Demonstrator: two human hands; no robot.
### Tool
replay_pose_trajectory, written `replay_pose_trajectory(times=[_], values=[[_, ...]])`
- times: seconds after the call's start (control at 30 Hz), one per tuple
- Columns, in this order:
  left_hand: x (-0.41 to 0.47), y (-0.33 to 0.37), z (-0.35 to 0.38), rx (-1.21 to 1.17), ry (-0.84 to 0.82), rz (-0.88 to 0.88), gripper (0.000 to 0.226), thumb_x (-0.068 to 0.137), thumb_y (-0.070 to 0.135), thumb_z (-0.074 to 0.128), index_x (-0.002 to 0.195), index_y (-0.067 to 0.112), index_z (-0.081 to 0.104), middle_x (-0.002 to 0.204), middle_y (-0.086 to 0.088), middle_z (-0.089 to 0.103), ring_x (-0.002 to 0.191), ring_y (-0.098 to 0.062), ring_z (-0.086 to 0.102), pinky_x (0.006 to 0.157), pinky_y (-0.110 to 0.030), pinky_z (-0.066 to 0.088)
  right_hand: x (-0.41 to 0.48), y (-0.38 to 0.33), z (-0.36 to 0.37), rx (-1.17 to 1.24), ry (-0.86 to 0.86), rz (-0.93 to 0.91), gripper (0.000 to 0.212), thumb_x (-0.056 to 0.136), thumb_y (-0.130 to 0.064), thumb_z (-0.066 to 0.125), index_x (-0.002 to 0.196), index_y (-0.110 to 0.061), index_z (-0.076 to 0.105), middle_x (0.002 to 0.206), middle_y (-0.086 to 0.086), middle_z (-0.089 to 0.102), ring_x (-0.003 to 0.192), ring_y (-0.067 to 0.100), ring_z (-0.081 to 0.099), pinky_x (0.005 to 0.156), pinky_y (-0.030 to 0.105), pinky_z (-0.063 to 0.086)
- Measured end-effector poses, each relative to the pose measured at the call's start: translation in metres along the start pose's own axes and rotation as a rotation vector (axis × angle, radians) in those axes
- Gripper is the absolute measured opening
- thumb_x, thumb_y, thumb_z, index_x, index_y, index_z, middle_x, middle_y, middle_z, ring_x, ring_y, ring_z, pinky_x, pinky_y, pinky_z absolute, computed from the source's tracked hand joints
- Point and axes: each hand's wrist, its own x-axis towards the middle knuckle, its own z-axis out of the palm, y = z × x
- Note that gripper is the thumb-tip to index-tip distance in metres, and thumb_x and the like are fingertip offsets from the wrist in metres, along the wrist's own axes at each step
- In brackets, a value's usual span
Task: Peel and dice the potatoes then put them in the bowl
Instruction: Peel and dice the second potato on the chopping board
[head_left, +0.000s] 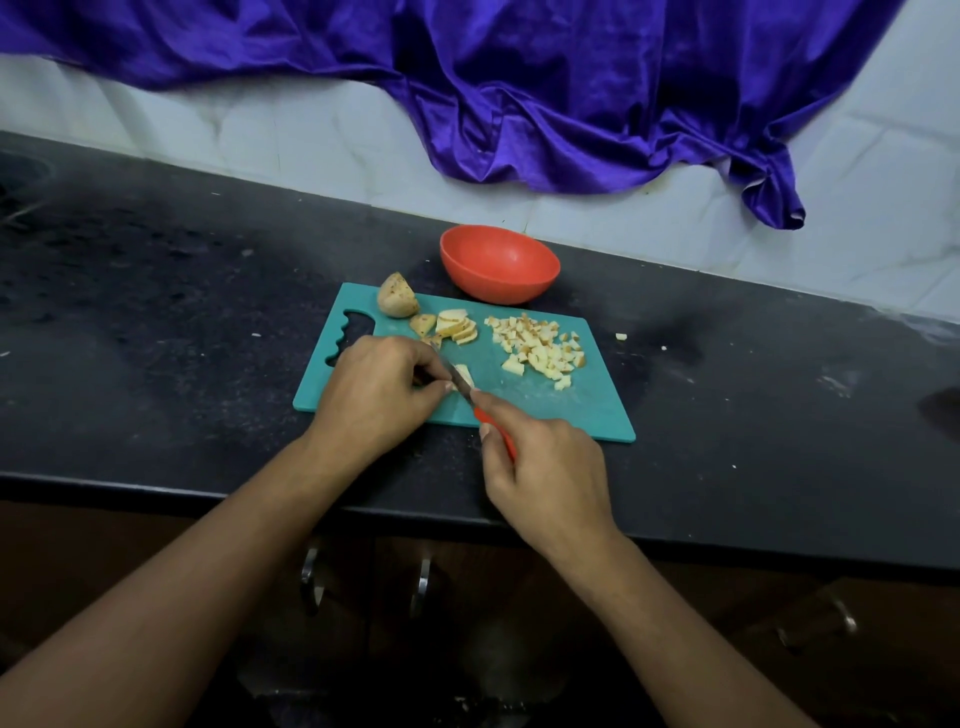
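bowl (500, 263) behind cutting board (545, 402), dice pile (540, 349) on board's right, slices (457, 326) left

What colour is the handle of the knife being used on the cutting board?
Red-orange; the knife handle shows best in the head view, the only one.

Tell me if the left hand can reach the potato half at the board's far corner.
Probably yes: the potato half lies just beyond the left hand with nothing between, though the hand must first release the piece it holds at the knife.
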Motion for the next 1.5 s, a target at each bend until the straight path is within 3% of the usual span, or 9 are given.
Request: replay_pose_trajectory(times=[0.27,0.5,0.6,0.8,0.9,0.97,1.17,1.33,1.5], values=[[0.001,-0.004,0.002,-0.028,-0.010,-0.003,0.005,0.084,0.028,0.080,0.087,0.032,0.079,0.085,0.022,0.073,0.082,0.001,0.066,0.081,-0.031,0.058,0.006,0.002,-0.002,-0.069,-0.047,-0.054,0.043,0.104,-0.038,0.047,0.147,-0.039,0.052,0.082,-0.007,0.068,0.070,0.009,0.058,0.059,0.028,0.039],[0.001,-0.006,-0.001,-0.139,-0.053,-0.044,0.009,0.084,0.021,0.076,0.085,0.031,0.076,0.078,0.018,0.072,0.075,0.004,0.067,0.075,-0.025,0.058,0.008,0.021,-0.002,0.477,-0.016,0.163,0.034,0.103,-0.031,0.059,0.135,-0.041,0.064,0.056,-0.029,0.054,0.052,-0.002,0.051,0.048,0.014,0.033],[0.008,-0.009,-0.007,-0.200,-0.099,-0.012,0.026,0.083,0.008,0.070,0.091,0.034,0.073,0.089,0.020,0.072,0.073,0.003,0.065,0.070,-0.019,0.051,0.012,0.028,0.000,0.733,0.034,0.242,0.032,0.103,-0.023,0.060,0.132,-0.036,0.067,0.051,-0.024,0.052,0.047,0.003,0.042,0.049,0.020,0.032],[0.039,-0.012,-0.024,-0.128,-0.534,0.195,0.067,0.082,-0.004,0.064,0.132,0.040,0.065,0.143,0.018,0.050,0.096,0.018,0.055,0.084,-0.011,0.046,0.015,0.031,0.000,1.008,0.128,0.314,0.034,0.104,-0.013,0.058,0.127,-0.037,0.068,0.060,0.010,0.046,0.051,0.025,0.034,0.046,0.032,0.030],[0.055,-0.008,-0.028,-0.115,-0.706,0.212,0.064,0.087,-0.003,0.067,0.130,0.044,0.066,0.142,0.023,0.051,0.092,-0.006,0.063,0.087,-0.027,0.055,0.014,0.033,-0.002,1.046,0.141,0.325,0.034,0.104,-0.011,0.057,0.130,-0.029,0.069,0.057,0.010,0.044,0.046,0.015,0.036,0.043,0.025,0.033],[0.064,-0.010,-0.027,-0.085,-0.756,0.233,0.051,0.089,0.006,0.073,0.125,0.042,0.070,0.135,0.026,0.060,0.096,-0.005,0.064,0.087,-0.026,0.054,0.013,0.034,-0.002,1.049,0.138,0.322,0.034,0.104,-0.011,0.057,0.130,-0.029,0.068,0.055,0.007,0.044,0.046,0.014,0.037,0.043,0.024,0.034],[0.058,-0.021,-0.014,-0.039,-0.540,0.227,0.026,0.087,0.032,0.080,0.111,0.040,0.077,0.116,0.028,0.071,0.101,0.008,0.063,0.085,-0.019,0.048,0.013,0.034,-0.002,1.034,0.121,0.317,0.033,0.104,-0.013,0.058,0.132,-0.028,0.068,0.053,0.003,0.045,0.045,0.011,0.038,0.044,0.022,0.036],[0.033,-0.009,0.002,0.143,-0.220,0.247,0.022,0.088,0.051,0.074,0.107,0.042,0.078,0.108,0.026,0.073,0.096,0.001,0.065,0.078,-0.034,0.057,0.013,0.033,-0.001,1.005,0.129,0.329,0.034,0.104,-0.014,0.058,0.131,-0.031,0.067,0.054,0.003,0.047,0.046,0.014,0.039,0.045,0.026,0.037],[0.015,0.002,0.017,0.239,-0.014,0.207,0.028,0.088,0.056,0.070,0.107,0.037,0.078,0.102,0.018,0.074,0.099,-0.009,0.063,0.074,-0.036,0.055,0.008,0.031,0.003,0.579,0.155,0.312,0.036,0.103,-0.031,0.058,0.138,-0.038,0.062,0.077,-0.011,0.070,0.052,0.005,0.048,0.053,0.026,0.040]])
